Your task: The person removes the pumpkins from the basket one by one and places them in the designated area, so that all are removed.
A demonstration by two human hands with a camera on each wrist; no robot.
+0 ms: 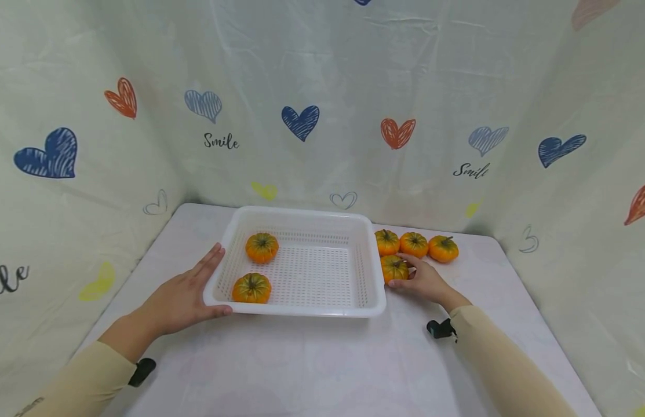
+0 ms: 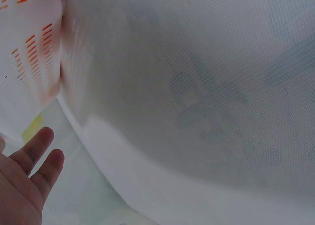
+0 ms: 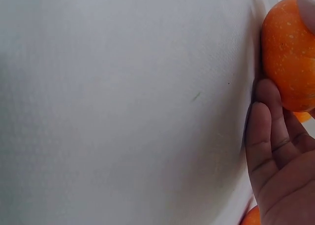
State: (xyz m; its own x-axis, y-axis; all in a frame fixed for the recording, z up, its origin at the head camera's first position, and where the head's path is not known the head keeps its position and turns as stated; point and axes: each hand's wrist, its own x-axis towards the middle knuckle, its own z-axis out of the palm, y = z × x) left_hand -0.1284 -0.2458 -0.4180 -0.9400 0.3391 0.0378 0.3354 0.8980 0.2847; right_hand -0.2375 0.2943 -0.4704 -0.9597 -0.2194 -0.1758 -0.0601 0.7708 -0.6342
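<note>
My left hand (image 1: pixel 183 295) lies along the left end of a white plastic basket (image 1: pixel 301 310), its fingers straight by the side rim and the thumb at the near corner. In the left wrist view, extended fingers (image 2: pixel 47 161) show below the basket's slotted wall (image 2: pixel 34 72). Inside the basket, toward its left, are two small orange-green pumpkins, a far one (image 1: pixel 262 248) and a near one (image 1: pixel 251 288). Just right of the basket, my right hand (image 1: pixel 426 282) holds another small pumpkin (image 1: pixel 393 269) between thumb and fingers; the right wrist view shows this pumpkin (image 3: pixel 288 57) close up.
Behind the right hand, three more small pumpkins stand in a row: one against the basket (image 1: pixel 387 242), a middle one (image 1: pixel 414 244) and a right one (image 1: pixel 443 249). A white cloth covers the table (image 1: pixel 312 365). Heart-printed curtains (image 1: pixel 322 75) enclose its back and sides.
</note>
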